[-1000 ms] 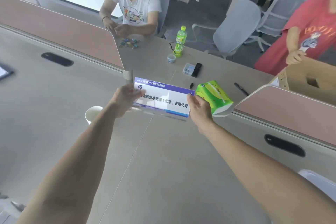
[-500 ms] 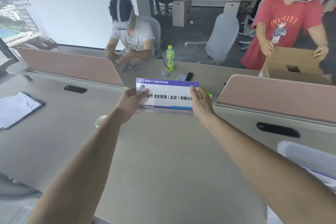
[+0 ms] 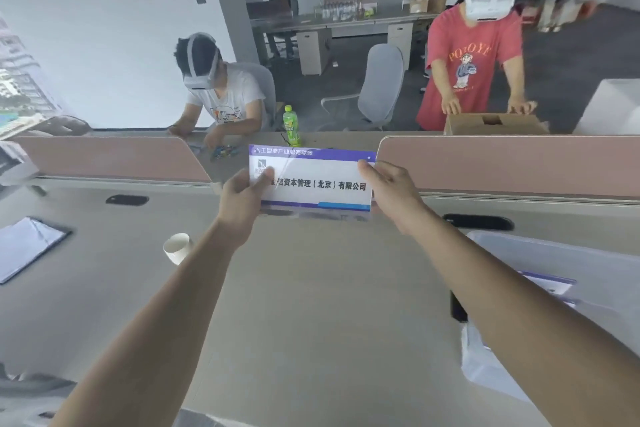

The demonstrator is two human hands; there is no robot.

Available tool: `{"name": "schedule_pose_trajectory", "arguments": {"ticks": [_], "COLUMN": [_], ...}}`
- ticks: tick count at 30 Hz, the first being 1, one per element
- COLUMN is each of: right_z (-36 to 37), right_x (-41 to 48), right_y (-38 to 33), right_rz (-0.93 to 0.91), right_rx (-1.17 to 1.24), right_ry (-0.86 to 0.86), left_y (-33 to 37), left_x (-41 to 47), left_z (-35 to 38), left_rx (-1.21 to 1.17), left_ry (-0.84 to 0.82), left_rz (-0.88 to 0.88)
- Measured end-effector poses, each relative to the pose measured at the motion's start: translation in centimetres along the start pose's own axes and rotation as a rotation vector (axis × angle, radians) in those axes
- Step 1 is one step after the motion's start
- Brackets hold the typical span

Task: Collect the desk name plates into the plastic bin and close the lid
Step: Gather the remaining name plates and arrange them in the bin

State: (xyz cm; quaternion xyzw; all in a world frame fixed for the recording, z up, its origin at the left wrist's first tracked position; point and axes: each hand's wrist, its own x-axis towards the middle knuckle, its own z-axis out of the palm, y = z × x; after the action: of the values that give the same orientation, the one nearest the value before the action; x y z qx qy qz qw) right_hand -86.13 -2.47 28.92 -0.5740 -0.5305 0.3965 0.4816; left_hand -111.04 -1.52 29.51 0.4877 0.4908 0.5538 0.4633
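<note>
A clear acrylic desk name plate (image 3: 313,182) with a white card, purple bands and black Chinese lettering is held up above the desk, facing me. My left hand (image 3: 242,199) grips its left end and my right hand (image 3: 391,192) grips its right end. At the right edge of the desk stands a translucent plastic bin (image 3: 568,256), open on top. Another purple-edged name plate (image 3: 547,282) lies inside it, partly hidden by my right forearm.
A paper cup (image 3: 177,246) lies on the desk to the left, with a clipboard of papers (image 3: 26,246) beyond it. Pink dividers (image 3: 104,158) run across the desk. Behind them are a green bottle (image 3: 291,121), a seated person, and a standing person at a cardboard box (image 3: 495,123).
Both hands have lifted the name plate up off the desk and the view has tilted upward. The plastic bin has come into sight at the right.
</note>
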Motion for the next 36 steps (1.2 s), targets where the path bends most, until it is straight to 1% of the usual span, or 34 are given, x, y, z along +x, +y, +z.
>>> {"name": "schedule_pose_trajectory", "arguments": {"ticks": [2,4,8,12,16,18,21,24,27,31,34,36], "right_z": [-2.1,-4.3,-7.4,-9.1,-10.4,-11.3,-13.0,-15.3,-18.6,-24.1,-28.5,-31.4], "right_x": [-1.9,-3.9,-7.9,-12.3,-16.1,-17.8,-20.3,-22.6,-24.3,-25.7,-25.7,-25.6], "right_y": [-1.1,-2.5,-5.4,-7.8,-8.8,-8.9,-9.0,-8.6,-7.4,-5.6,-4.3,-3.7], "right_rz": [-0.048,-0.052,-0.062,-0.003,0.102,0.134,0.195,0.224,0.218,0.192,0.191,0.219], "right_rx": [-0.168,-0.309,-0.451,-0.543,-0.849,-0.87,-0.784,-0.744,-0.766,-0.725,-0.707,-0.692], "right_ry": [0.011,0.038,0.096,-0.008,-0.101,-0.115,-0.154,-0.159,-0.094,0.021,0.122,0.199], "left_y": [-0.1,-0.2,-0.4,-0.8,-0.2,0.3,0.9,1.5,1.9,2.3,2.6,3.1], "left_x": [-0.3,-0.9,-3.3,-5.9,-8.4,-9.9,-12.1,-13.8,-15.5,-18.0,-19.4,-20.9], "left_z": [0.9,2.2,4.8,7.5,10.8,12.5,15.3,18.3,21.9,27.8,32.8,35.6], "left_rx": [-0.028,-0.05,-0.079,-0.071,-0.048,-0.031,-0.008,0.013,0.025,0.011,-0.01,-0.053], "left_ry": [-0.054,-0.123,-0.258,-0.415,-0.582,-0.697,-0.842,-0.92,-0.939,-0.853,-0.716,-0.592], "left_rz": [0.008,0.021,0.05,0.035,0.044,0.039,0.052,0.07,0.074,0.102,0.113,0.006]}}
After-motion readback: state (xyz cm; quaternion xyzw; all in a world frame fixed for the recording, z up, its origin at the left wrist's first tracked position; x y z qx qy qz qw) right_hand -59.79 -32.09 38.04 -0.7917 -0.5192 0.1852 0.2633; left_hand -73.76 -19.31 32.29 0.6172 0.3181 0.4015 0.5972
